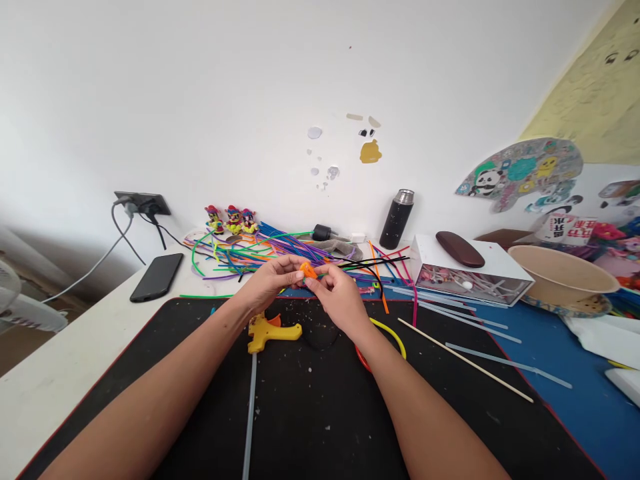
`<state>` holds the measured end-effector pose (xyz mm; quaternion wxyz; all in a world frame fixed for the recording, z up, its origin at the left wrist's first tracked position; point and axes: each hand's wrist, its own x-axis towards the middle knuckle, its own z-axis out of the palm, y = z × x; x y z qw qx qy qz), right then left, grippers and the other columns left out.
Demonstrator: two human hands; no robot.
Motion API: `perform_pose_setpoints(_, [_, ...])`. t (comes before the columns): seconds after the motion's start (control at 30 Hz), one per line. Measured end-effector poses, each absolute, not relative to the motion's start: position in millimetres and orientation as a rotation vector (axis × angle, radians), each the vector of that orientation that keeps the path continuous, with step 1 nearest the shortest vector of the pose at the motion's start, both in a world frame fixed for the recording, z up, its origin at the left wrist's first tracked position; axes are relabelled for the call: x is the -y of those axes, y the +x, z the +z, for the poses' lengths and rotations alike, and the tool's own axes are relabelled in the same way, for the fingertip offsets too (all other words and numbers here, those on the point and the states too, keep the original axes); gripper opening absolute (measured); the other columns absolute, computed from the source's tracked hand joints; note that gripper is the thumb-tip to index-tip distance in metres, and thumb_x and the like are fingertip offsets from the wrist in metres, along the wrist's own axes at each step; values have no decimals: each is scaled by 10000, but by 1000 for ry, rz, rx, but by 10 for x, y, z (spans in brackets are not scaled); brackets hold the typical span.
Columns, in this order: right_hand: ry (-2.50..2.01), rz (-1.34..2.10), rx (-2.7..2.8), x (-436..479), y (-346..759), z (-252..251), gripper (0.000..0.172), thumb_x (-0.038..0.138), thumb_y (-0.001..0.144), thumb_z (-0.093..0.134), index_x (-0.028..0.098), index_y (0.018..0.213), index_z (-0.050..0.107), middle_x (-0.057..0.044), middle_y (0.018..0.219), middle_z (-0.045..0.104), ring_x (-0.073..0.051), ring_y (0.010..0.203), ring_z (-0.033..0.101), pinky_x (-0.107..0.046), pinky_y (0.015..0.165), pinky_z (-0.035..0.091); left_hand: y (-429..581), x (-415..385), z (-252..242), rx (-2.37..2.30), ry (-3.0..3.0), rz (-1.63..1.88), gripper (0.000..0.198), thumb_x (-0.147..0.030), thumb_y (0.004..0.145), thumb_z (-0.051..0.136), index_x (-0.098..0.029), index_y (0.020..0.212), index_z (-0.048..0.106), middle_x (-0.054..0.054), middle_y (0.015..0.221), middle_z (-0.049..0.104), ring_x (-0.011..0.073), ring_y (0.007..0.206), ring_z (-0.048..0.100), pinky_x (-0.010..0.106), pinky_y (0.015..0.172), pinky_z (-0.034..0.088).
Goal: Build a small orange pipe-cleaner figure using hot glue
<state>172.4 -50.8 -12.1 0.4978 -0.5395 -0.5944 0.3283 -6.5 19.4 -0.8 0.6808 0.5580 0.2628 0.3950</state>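
My left hand (273, 280) and my right hand (340, 293) meet above the black mat (310, 413), both pinching a small orange piece (309, 270) between their fingertips. A yellow glue gun (267, 331) lies on the mat just below my left hand, with a clear glue stick (249, 413) trailing toward me. A yellow loop (393, 333) and a red one (361, 357) lie beside my right wrist. A heap of coloured pipe cleaners (260, 250) is spread just beyond my hands.
A black phone (157, 277) lies at the left, near a wall socket (143, 202) with cables. At the back stand three small figures (231, 219) and a black flask (397, 219). To the right are a white box (467, 270), a paper bowl (563, 273), a wooden skewer (465, 360) and glue sticks (505, 363).
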Motion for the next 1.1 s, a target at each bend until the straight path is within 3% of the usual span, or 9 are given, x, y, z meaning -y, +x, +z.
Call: perform_pose_setpoints(1.1, [-1341,705,1550,539,1717,-95,182,424,927,683,243,911,671,66,561,513,-161,530,464,-299,547,292,-52,-209,-47,-609,1221,929,379,-337,596,1006,-161,781,727,20,743,736,143,672,647,261,671,495])
